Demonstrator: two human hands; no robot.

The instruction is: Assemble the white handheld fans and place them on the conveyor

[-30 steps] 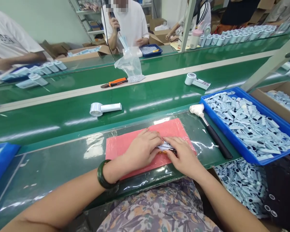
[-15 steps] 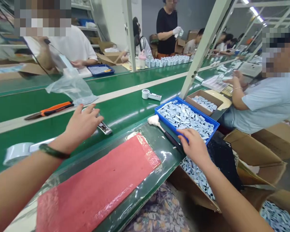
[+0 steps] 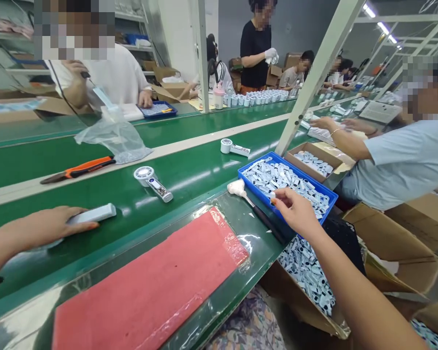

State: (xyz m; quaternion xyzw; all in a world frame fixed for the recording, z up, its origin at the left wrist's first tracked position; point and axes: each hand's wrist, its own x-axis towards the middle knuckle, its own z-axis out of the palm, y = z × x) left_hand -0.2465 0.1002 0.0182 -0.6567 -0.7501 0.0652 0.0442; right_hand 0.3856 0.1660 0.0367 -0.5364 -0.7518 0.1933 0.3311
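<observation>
Palm down, the left hand (image 3: 58, 224) is curled around the pale grip of a handheld device (image 3: 101, 213), which lies on a green conveyor belt (image 3: 197, 182); the hand and wrist cover most of the device's other end. Well apart from it, the right hand (image 3: 292, 209) pinches a small pale piece (image 3: 272, 195) between thumb and finger, over the near rim of a blue tray (image 3: 329, 210) heaped with pale parts.

Beside the tray, a hammer (image 3: 257, 210) with a white-wrapped head and black handle rests on the counter (image 3: 241, 218). A red mat (image 3: 149, 287) lies flat there, between the two arms. Below the right hand, a cardboard box (image 3: 299, 301) is filled with more parts.

Farther out on the belt sit a second device (image 3: 153, 182) and a third device (image 3: 235, 147), each with a round head. Beyond are orange-handled pliers (image 3: 82, 168), touching a clear plastic bag (image 3: 113, 133). Co-workers sit across the belt and at the right.
</observation>
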